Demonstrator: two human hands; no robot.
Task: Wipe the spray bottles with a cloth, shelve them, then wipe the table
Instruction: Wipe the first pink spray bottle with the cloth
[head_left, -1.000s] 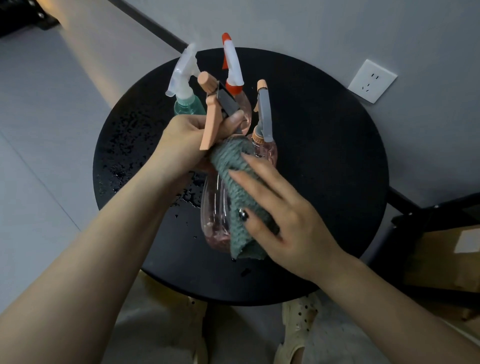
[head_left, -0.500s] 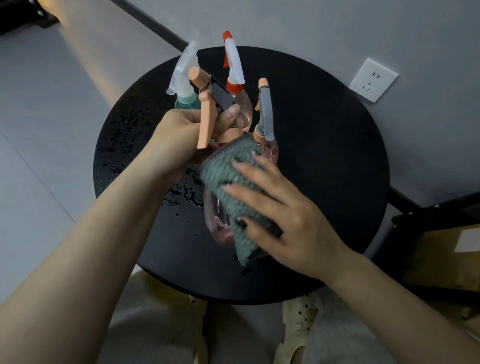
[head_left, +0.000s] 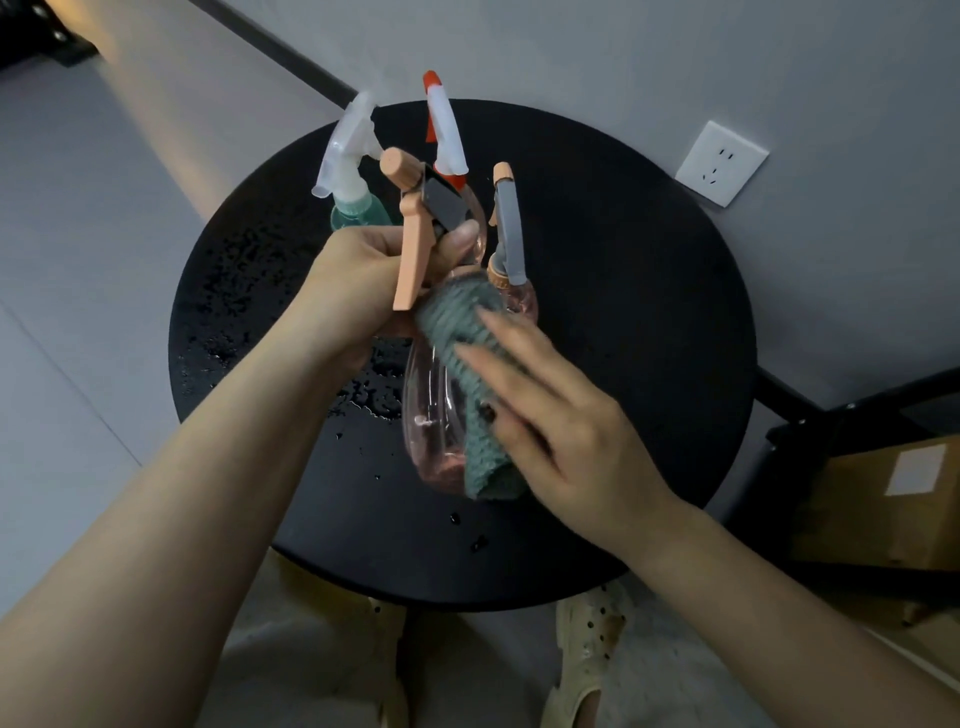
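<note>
Pink bottle (head_left: 434, 415), held above the table (head_left: 623, 322): clear plastic, likely light, slick where wet, thin-walled; best gripped at neck or sprayer. Peach trigger, grey top. Left hand (head_left: 358, 291) curled round the neck below the sprayer. Right hand (head_left: 561, 426), fingers fairly straight, pressing grey-green cloth (head_left: 467, 364), soft and ribbed, against the body. Beyond the left hand, three more bottles (head_left: 358, 208) standing. Droplets (head_left: 223, 353) under the left wrist.

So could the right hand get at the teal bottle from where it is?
Probably not directly: the right hand presses the cloth on the held pink bottle, which, with the left hand, blocks the teal bottle.
</note>
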